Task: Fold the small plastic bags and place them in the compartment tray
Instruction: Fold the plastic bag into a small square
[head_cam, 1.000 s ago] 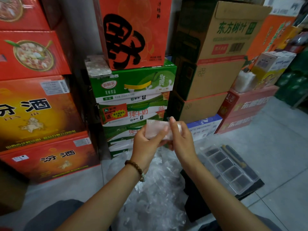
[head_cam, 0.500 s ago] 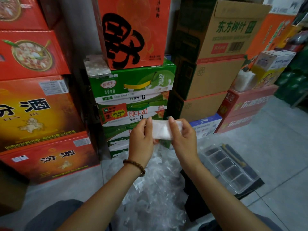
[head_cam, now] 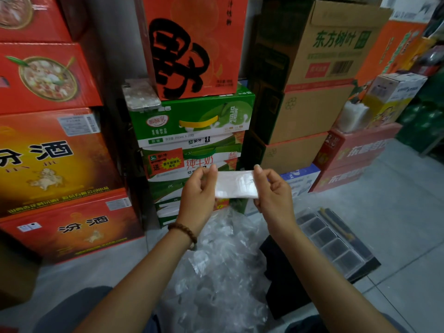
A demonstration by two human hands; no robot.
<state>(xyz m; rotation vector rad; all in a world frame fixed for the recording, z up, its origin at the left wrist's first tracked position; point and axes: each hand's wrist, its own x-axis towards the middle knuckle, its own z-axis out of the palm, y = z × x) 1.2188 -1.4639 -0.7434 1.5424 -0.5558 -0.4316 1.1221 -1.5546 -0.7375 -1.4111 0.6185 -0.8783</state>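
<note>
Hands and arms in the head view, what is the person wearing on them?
Both forearms are bare: no sleeves or gloves in view. A bracelet of round brown beads circles the wrist of the left hand. The right hand and its wrist carry nothing worn.

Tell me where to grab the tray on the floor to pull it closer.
Pinch the tray by its long left rim, reaching down from the left with the right hand. It lies flat and shallow on something black, its length running away to the right, so that rim is likely the nearest edge to catch. That hand now holds the bag, so free it first.
</note>
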